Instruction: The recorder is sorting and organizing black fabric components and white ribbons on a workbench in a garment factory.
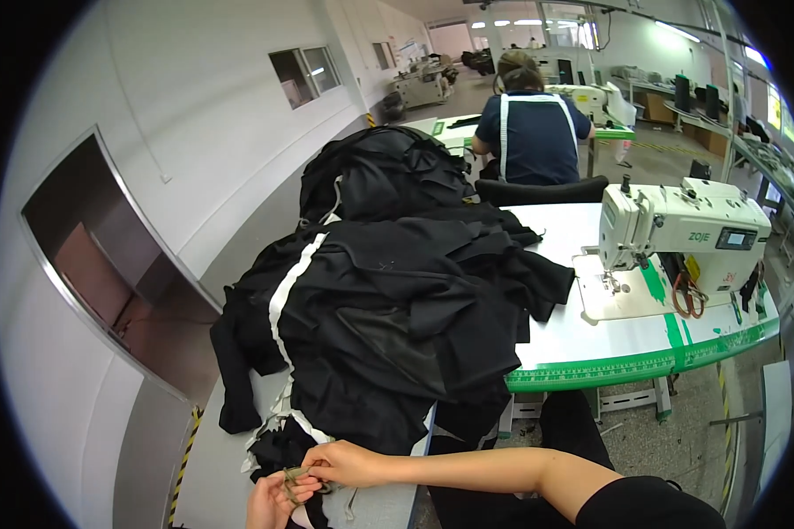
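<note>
At the lower edge, my left hand point(276, 502) is turned partly palm up, its fingers curled with an olive-khaki cord point(292, 480) looped over them. My right hand point(346, 463) reaches across from the right and pinches the same cord beside the left fingertips. Just beyond both hands lies a bunch of black fabric point(282, 443) with ragged white edges. It adjoins a large heap of black garments point(388, 300), over which a long white strip point(289, 286) runs down toward my hands. Part of the cord is hidden by my fingers.
On the right, a white sewing machine point(688, 225) stands on a white table with a green ruler edge point(609, 374). Red-handled scissors point(687, 296) hang by the machine. A person point(538, 132) sits ahead, facing away. A doorway point(106, 238) opens at left.
</note>
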### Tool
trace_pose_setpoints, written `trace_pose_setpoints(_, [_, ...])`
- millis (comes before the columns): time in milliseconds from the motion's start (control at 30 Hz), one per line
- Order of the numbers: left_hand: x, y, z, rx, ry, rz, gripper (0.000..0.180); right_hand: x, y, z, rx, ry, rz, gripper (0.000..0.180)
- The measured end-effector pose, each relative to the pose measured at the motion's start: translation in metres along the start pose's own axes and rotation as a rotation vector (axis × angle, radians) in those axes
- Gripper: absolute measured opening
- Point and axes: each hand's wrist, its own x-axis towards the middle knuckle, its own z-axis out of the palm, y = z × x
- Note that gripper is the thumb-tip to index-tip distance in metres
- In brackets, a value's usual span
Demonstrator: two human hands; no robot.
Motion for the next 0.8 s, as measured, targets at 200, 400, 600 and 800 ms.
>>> trace_pose_setpoints(200, [-0.016, -0.007, -0.002, 0.568, 0.213, 0.259, 0.031, -0.004, 0.016, -0.013, -0.191, 0.201, -0.130, 0.018])
trace_pose_setpoints(400, [-0.031, -0.007, -0.002, 1.085, 0.538, 0.448, 0.013, -0.021, 0.029, -0.030, -0.639, 0.366, -0.088, 0.016])
trace_pose_setpoints(600, [-0.026, -0.030, -0.044, 1.172, 0.502, 0.419, 0.020, -0.053, 0.021, -0.043, -0.649, 0.303, -0.106, 0.027])
trace_pose_setpoints(800, [-0.027, -0.010, 0.042, 1.411, 0.605, 0.728, 0.026, -0.179, -0.004, -0.047, -0.595, 0.403, -0.273, 0.027])
